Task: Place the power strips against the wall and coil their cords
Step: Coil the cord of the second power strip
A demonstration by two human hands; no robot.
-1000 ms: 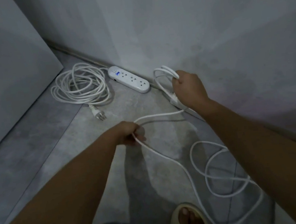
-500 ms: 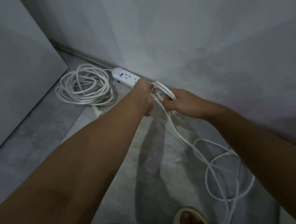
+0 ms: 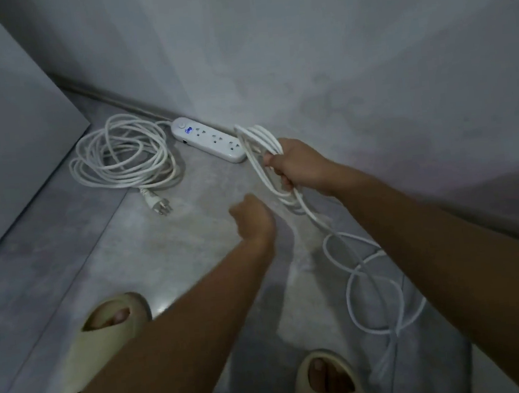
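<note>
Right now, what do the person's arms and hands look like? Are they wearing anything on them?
Nothing is worn on them. The left forearm and right forearm are bare all the way to the picture's edge, with no sleeves. The left hand and right hand have no gloves, and no watch, bracelet or ring shows.

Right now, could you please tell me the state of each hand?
Left hand: fingers curled, holding nothing.
Right hand: closed, gripping the cord loops.
</note>
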